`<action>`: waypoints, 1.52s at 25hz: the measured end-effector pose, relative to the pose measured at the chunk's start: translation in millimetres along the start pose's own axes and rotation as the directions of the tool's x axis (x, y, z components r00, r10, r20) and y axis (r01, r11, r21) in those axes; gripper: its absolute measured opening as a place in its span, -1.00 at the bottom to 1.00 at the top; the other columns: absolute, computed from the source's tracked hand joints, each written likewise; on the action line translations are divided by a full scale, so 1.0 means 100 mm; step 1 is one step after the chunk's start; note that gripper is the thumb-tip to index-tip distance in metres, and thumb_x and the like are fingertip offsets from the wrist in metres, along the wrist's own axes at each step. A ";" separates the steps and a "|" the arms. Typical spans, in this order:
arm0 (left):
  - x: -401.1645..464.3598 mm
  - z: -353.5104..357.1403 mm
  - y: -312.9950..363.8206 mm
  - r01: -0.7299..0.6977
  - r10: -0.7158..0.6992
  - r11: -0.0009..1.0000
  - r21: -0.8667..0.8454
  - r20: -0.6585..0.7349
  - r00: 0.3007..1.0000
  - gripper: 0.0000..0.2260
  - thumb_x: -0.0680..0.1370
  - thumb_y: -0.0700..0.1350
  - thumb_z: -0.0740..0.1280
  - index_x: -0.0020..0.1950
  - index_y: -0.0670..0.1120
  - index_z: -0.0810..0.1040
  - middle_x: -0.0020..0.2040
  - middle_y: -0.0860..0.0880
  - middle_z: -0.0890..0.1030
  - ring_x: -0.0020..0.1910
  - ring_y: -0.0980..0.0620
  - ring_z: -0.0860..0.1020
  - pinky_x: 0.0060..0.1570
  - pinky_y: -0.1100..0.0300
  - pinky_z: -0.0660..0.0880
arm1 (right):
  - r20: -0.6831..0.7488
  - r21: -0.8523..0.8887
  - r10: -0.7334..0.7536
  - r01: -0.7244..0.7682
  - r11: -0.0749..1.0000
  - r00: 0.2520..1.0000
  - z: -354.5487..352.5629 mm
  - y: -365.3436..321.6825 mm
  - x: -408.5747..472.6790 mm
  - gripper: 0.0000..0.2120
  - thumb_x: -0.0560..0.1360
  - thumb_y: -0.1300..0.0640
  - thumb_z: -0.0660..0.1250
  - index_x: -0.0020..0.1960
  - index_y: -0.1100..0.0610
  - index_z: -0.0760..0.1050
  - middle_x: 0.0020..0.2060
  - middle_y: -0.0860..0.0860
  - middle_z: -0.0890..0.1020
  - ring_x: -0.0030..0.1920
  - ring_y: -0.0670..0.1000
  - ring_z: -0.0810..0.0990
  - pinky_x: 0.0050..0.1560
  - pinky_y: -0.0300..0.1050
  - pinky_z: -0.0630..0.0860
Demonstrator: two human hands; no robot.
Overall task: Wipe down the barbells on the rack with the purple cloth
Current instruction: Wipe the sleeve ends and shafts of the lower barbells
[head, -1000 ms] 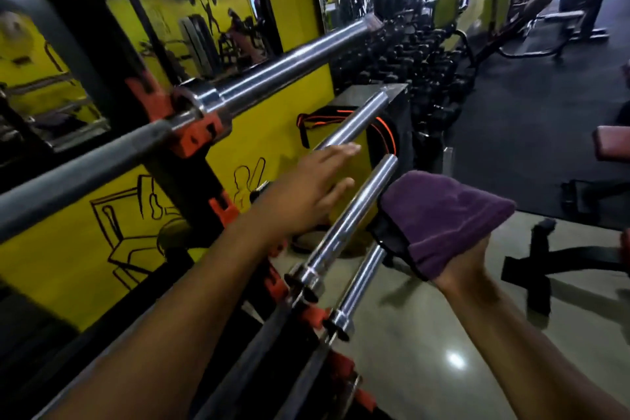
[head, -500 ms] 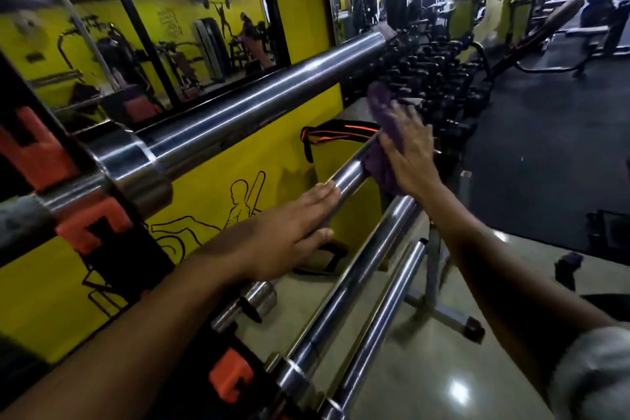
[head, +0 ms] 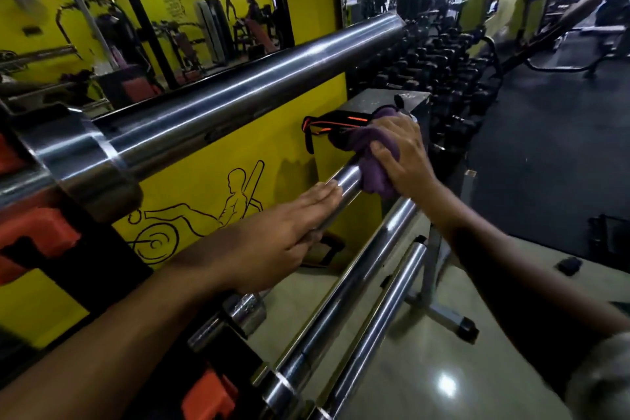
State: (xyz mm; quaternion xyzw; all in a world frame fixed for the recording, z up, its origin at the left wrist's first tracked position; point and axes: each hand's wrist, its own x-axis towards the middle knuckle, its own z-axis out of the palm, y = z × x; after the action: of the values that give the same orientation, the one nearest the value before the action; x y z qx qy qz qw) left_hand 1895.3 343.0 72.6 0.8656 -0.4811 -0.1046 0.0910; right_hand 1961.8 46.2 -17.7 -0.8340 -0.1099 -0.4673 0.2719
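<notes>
We see a yellow gym wall (head: 272, 143) with mirrors (head: 191, 10), pale glossy floor (head: 426, 368), dumbbell rack (head: 443, 61) beyond, our left hand (head: 272, 242) flat — fingers straight — on the second barbell (head: 347, 181), right hand (head: 405, 157) gripping the purple cloth (head: 371, 153) around its end

Four barbells (head: 238, 102) on rack (head: 51, 242).

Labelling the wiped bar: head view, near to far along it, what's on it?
Left hand resting flat on the barbell → bare chrome stretch of the barbell → purple cloth wrapped round it under the right hand.
</notes>
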 end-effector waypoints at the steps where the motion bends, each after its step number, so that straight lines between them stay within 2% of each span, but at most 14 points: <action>1: -0.01 0.00 0.00 0.004 -0.004 1.000 -0.003 0.006 1.000 -0.43 0.72 -0.11 0.11 0.63 0.16 -0.11 0.59 0.30 -0.15 0.49 0.46 -0.19 0.54 0.33 -0.10 | 0.034 -0.022 0.061 -0.060 0.998 0.998 -0.07 0.14 0.12 -0.58 0.63 -0.11 0.11 0.11 0.13 0.64 0.07 0.02 0.64 0.20 0.04 0.51 0.39 0.19 0.27; 5: -0.02 -0.03 0.02 -0.003 0.003 1.000 -0.005 0.009 1.000 -0.43 0.72 -0.10 0.10 0.62 0.16 -0.13 0.59 0.30 -0.17 0.48 0.47 -0.21 0.51 0.38 -0.13 | 0.003 0.102 0.460 -0.458 0.883 0.888 -0.09 0.35 0.35 -0.56 0.60 -0.23 0.16 0.14 0.05 0.63 0.11 -0.05 0.60 0.26 0.02 0.45 0.37 0.20 0.35; 9: 0.00 0.00 -0.02 -0.013 0.013 1.000 0.001 0.002 1.000 -0.43 0.71 -0.09 0.11 0.63 0.15 -0.13 0.59 0.29 -0.17 0.49 0.46 -0.22 0.53 0.33 -0.12 | -0.144 0.213 0.388 -0.354 0.911 0.910 0.09 0.15 -0.02 -0.63 0.65 -0.07 0.20 0.28 0.14 0.57 0.28 -0.02 0.51 0.40 0.01 0.38 0.49 -0.01 0.26; 11: -0.01 0.01 -0.03 -0.016 0.016 1.000 -0.001 -0.002 1.000 -0.42 0.71 -0.09 0.12 0.63 0.15 -0.12 0.59 0.29 -0.16 0.49 0.45 -0.21 0.54 0.32 -0.11 | -0.123 0.220 0.396 -0.364 0.905 0.910 0.02 0.18 0.04 -0.65 0.67 -0.09 0.17 0.22 0.11 0.59 0.20 0.02 0.59 0.29 0.01 0.49 0.39 0.02 0.39; 14: -0.01 0.01 -0.02 -0.019 0.019 1.000 0.004 -0.025 1.000 -0.43 0.71 -0.07 0.13 0.63 0.15 -0.11 0.60 0.27 -0.14 0.51 0.42 -0.18 0.56 0.27 -0.09 | -0.214 0.382 0.717 -0.619 0.686 0.663 -0.14 0.15 0.30 -0.67 0.67 -0.15 0.16 0.09 0.05 0.59 -0.11 -0.05 0.63 -0.09 -0.06 0.62 0.02 0.02 0.57; 16: -0.03 -0.01 -0.01 -0.025 0.025 1.000 0.009 -0.039 0.999 -0.43 0.71 -0.07 0.13 0.63 0.15 -0.10 0.60 0.27 -0.13 0.52 0.40 -0.17 0.56 0.26 -0.08 | -0.360 0.497 0.816 -0.648 0.578 0.452 -0.29 0.13 0.31 -0.63 0.65 -0.18 0.16 0.14 0.06 0.58 -0.06 -0.05 0.63 -0.02 -0.02 0.64 0.09 -0.02 0.57; 17: -0.03 -0.01 -0.02 -0.030 0.030 1.000 0.004 -0.044 0.999 -0.42 0.71 -0.08 0.14 0.63 0.15 -0.10 0.60 0.27 -0.13 0.53 0.39 -0.16 0.56 0.27 -0.08 | -0.429 0.507 0.790 -0.607 0.612 0.439 -0.34 0.05 0.27 -0.64 0.64 -0.21 0.15 0.14 0.02 0.56 -0.01 -0.05 0.64 0.03 -0.02 0.63 0.14 -0.01 0.56; 18: -0.03 -0.01 -0.02 -0.034 0.034 0.999 0.001 -0.047 0.998 -0.41 0.70 -0.10 0.14 0.63 0.15 -0.10 0.60 0.26 -0.13 0.53 0.38 -0.15 0.55 0.28 -0.08 | -0.480 0.471 0.729 -0.559 0.683 0.487 -0.34 -0.04 0.24 -0.67 0.63 -0.23 0.14 0.14 -0.04 0.54 0.03 -0.04 0.63 0.07 -0.02 0.61 0.19 0.02 0.54; 20: -0.02 -0.01 -0.04 -0.040 0.040 0.999 0.002 -0.043 0.998 -0.39 0.70 -0.12 0.16 0.62 0.15 -0.10 0.60 0.26 -0.13 0.53 0.37 -0.15 0.56 0.26 -0.07 | -0.463 0.235 0.524 -0.471 0.850 0.715 -0.17 -0.21 0.16 -0.68 0.64 -0.21 0.13 0.20 -0.06 0.52 0.14 0.01 0.60 0.17 0.04 0.56 0.29 0.07 0.46; 23: 0.00 0.01 -0.03 -0.046 0.046 0.999 0.014 -0.049 0.998 -0.41 0.70 -0.10 0.15 0.63 0.13 -0.09 0.60 0.26 -0.12 0.53 0.39 -0.16 0.55 0.30 -0.09 | -0.162 -0.021 0.212 -0.218 0.976 0.964 0.07 -0.31 0.11 -0.63 0.65 -0.14 0.16 0.16 0.07 0.61 0.11 0.02 0.65 0.19 0.09 0.56 0.40 0.26 0.30; 25: 0.00 0.01 -0.01 -0.041 0.042 0.999 0.022 -0.049 0.998 -0.43 0.71 -0.08 0.13 0.63 0.13 -0.09 0.59 0.26 -0.12 0.52 0.39 -0.15 0.50 0.38 -0.12 | -0.101 -0.002 0.194 -0.195 0.981 0.976 0.03 -0.12 0.16 -0.62 0.63 -0.16 0.18 0.03 0.07 0.66 -0.03 -0.02 0.68 0.09 0.06 0.61 0.34 0.32 0.32; 31: -0.04 0.00 -0.02 -0.022 0.024 0.999 0.023 -0.077 0.997 -0.45 0.70 0.04 0.15 0.62 0.18 -0.05 0.60 0.27 -0.07 0.53 0.37 -0.09 0.57 0.20 0.00 | -0.149 0.091 0.481 -0.472 0.877 0.864 -0.13 -0.07 0.29 -0.48 0.59 -0.34 0.11 -0.05 0.05 0.61 -0.11 -0.02 0.64 0.03 0.09 0.58 0.15 0.23 0.48; 34: -0.15 -0.03 -0.01 -0.041 0.042 0.999 0.012 -0.191 0.981 -0.46 0.67 0.12 0.18 0.62 0.16 0.07 0.59 0.26 0.04 0.55 0.34 0.01 0.56 0.13 0.11 | -0.312 0.084 0.367 -0.359 0.929 0.876 -0.18 -0.48 0.14 -0.53 0.65 -0.21 0.12 0.07 0.13 0.62 -0.01 0.04 0.67 0.10 0.11 0.57 0.22 0.22 0.45; 38: -0.45 0.00 0.05 -0.018 0.032 0.997 0.070 -0.195 0.980 -0.46 0.66 0.18 0.09 0.62 0.12 0.10 0.61 0.20 0.07 0.55 0.32 0.02 0.54 0.15 0.16 | 0.008 -0.096 -0.005 0.006 0.995 1.000 0.00 -0.66 -0.12 -0.59 0.62 -0.16 0.16 0.16 0.10 0.62 0.12 0.05 0.65 0.22 0.12 0.53 0.38 0.20 0.29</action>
State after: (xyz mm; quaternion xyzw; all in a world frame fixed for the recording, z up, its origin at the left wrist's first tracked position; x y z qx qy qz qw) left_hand 1868.1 378.7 77.7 0.8682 -0.4839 -0.0013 0.1101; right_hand 1926.5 102.0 -4.2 -0.8475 -0.0909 -0.4696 0.2299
